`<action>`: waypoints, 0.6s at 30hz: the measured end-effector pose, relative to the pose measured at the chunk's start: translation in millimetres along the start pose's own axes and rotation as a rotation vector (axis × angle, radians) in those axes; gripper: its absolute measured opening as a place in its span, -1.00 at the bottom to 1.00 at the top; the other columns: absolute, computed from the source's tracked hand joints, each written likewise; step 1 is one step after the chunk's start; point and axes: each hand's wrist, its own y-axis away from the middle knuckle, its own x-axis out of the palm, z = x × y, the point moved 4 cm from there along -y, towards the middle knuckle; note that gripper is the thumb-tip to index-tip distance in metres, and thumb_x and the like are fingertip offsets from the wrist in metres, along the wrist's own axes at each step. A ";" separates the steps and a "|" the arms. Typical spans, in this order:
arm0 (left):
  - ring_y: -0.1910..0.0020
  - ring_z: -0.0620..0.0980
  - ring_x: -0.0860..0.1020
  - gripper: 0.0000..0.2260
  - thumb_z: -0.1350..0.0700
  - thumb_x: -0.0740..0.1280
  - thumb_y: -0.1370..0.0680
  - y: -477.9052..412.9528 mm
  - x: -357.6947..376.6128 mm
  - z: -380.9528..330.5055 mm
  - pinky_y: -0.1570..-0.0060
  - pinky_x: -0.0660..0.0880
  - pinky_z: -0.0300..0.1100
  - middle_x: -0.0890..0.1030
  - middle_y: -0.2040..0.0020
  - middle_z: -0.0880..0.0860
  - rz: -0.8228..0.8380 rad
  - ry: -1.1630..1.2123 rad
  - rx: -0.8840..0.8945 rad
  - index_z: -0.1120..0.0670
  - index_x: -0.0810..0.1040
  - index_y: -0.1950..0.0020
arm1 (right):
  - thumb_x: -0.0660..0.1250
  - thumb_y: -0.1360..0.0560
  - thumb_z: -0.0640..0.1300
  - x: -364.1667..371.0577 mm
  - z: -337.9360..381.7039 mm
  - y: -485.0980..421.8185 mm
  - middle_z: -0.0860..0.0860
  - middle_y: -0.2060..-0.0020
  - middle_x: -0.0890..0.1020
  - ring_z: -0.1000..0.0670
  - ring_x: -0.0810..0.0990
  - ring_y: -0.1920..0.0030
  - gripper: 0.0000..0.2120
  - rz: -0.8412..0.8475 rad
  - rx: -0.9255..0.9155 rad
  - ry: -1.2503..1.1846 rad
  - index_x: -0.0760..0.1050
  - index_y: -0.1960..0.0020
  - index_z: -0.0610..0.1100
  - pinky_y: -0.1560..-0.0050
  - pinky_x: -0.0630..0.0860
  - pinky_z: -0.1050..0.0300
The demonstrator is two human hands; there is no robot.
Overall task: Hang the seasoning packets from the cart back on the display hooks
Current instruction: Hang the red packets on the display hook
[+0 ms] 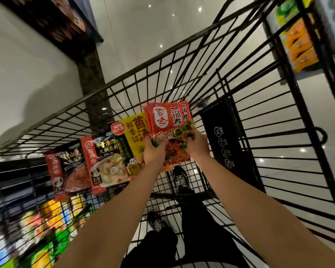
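Between the fingers of both hands, above the cart floor: red seasoning packets (seemingly two, stacked), pinched at their lower corners by left hand and right hand, probably to square them before hanging; further packets fan leftward.

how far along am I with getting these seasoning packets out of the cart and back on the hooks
Nothing looks hung yet; no display hook shows in this view. In hand: your left hand and right hand both grip the red seasoning packets above the black wire cart. Left to do: those, plus the yellow packet, the dark packet picturing pale soup and the black-and-red packet beside them.
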 end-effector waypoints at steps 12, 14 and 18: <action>-0.20 0.22 0.58 -0.59 -0.07 0.31 -0.66 25.9 -25.6 -11.1 -0.01 0.45 -0.06 0.61 -0.20 0.08 -0.036 -0.093 0.061 0.03 0.37 -0.47 | 0.27 -0.56 -0.29 -15.6 25.8 48.9 -0.04 -0.06 0.57 -0.08 0.55 -0.02 -0.68 -0.100 -0.182 0.011 0.35 0.02 0.16 0.09 0.63 -0.06; -0.23 0.24 0.58 -0.55 -0.07 0.32 -0.67 33.7 -34.5 -11.3 -0.03 0.47 -0.03 0.60 -0.28 0.10 -0.041 -0.095 0.055 0.01 0.33 -0.51 | 0.28 -0.54 -0.32 -22.7 29.4 63.5 0.04 -0.03 0.57 -0.02 0.57 -0.03 -0.66 -0.128 -0.242 0.000 0.37 0.03 0.15 0.07 0.66 -0.09; -0.20 0.26 0.59 -0.58 -0.04 0.27 -0.69 50.5 -53.1 -10.4 -0.05 0.50 0.00 0.60 -0.30 0.12 -0.073 -0.090 -0.002 -0.02 0.30 -0.53 | 0.26 -0.57 -0.33 -45.4 34.9 96.1 0.05 -0.09 0.53 0.01 0.57 0.01 -0.67 -0.187 -0.252 -0.047 0.40 -0.11 0.09 0.06 0.63 -0.07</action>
